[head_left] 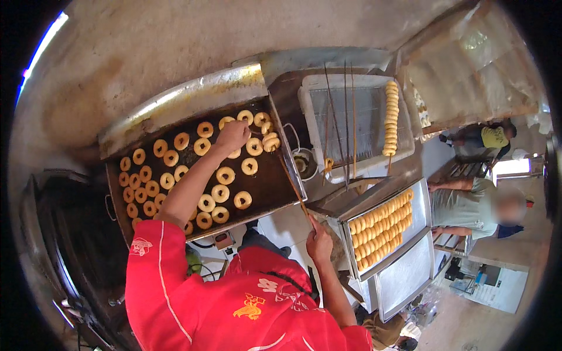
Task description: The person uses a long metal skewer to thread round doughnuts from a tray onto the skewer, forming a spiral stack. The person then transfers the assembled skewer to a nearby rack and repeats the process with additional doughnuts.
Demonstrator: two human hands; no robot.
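Note:
A wide metal frying vat of dark oil holds many floating dough rings, pale to golden brown. Over its right part is my left hand, closed, with rings close around it; what its fingers hold, if anything, is hidden. My right hand grips the lower end of a long wooden stick outside the vat's near right corner. That stick slants up across the vat's right side, and a few doughnuts are bunched at its far end, near my left hand.
Right of the vat, a white rack tray carries several thin sticks and one stick full of doughnuts. A small pot stands between them. Nearer, a metal tray holds rows of doughnuts. A person stands beyond it.

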